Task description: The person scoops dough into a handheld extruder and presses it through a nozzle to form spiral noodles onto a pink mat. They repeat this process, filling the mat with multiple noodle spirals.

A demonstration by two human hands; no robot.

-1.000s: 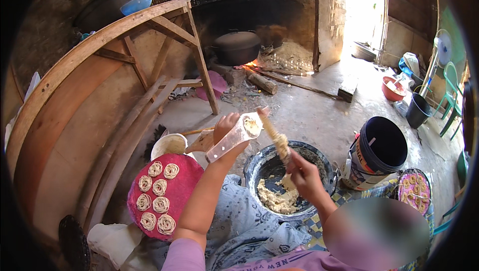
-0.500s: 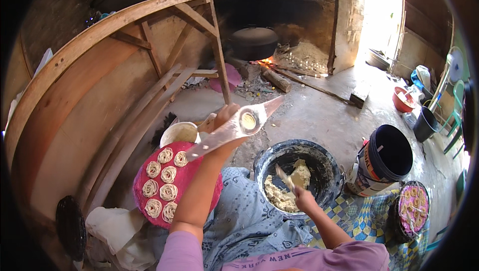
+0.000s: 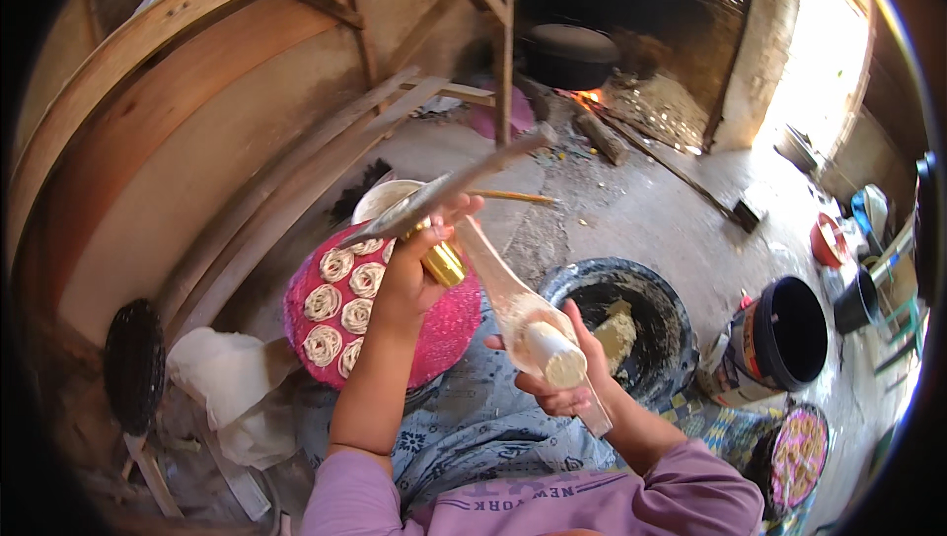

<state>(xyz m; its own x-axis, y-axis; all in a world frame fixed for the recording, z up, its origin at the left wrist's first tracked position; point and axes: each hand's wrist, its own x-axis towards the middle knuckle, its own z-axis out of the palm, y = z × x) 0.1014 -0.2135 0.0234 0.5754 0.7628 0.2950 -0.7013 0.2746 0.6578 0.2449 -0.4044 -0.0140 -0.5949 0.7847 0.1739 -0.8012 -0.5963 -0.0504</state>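
My left hand is closed round one part of a wooden hand press, a long bar with a gold metal cylinder under it. In my right hand lies the other part, a pale wooden paddle with a whitish, dough-coated cylinder standing out of it. The two parts are apart at the cylinders. Below my left forearm is a round pink-red board with several coiled rosettes of dough strands. Beyond my right hand, a black basin holds pale dough.
A white bowl stands behind the pink board. Right of the basin are a black bucket and a round tray of dough pieces. Farther off, a dark pot sits over a wood fire. A wooden frame runs along the left.
My right hand has left the dough in the basin, no longer holds the flat stirring tool, and now grips a press part near my left hand. My left hand has turned its bar, showing the gold cylinder.
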